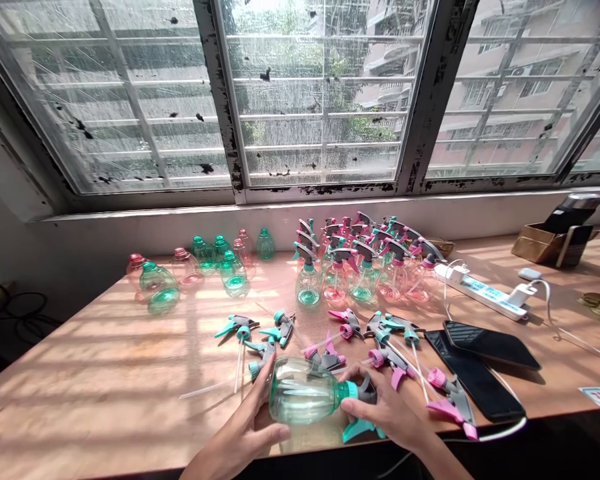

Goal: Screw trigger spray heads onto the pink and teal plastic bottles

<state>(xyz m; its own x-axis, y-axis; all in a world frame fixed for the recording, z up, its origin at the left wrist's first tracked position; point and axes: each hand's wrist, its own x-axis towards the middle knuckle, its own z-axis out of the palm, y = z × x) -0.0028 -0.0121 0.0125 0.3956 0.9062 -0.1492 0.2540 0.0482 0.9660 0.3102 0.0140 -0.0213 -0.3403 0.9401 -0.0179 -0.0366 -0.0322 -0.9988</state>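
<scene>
A clear green spray bottle (303, 392) lies on its side in the air near the table's front edge, its base to the left. My left hand (250, 420) cups that base, thumb below and fingers behind. At the neck, my right hand (385, 407) closes round the teal collar and grey trigger head. Behind the bottle lie loose trigger heads with straws: teal ones (237, 327) to the left and pink ones (350, 325) toward the right. One pink trigger head (455, 400) rests right of my right hand.
Green and pink bottles without heads (235, 273) stand at the back left. Rows of bottles with heads (335, 283) fill the back middle. To the right are two phones (493, 343), a power strip (485, 293) with cables, and a cardboard box (540, 243). Windows rise behind the table.
</scene>
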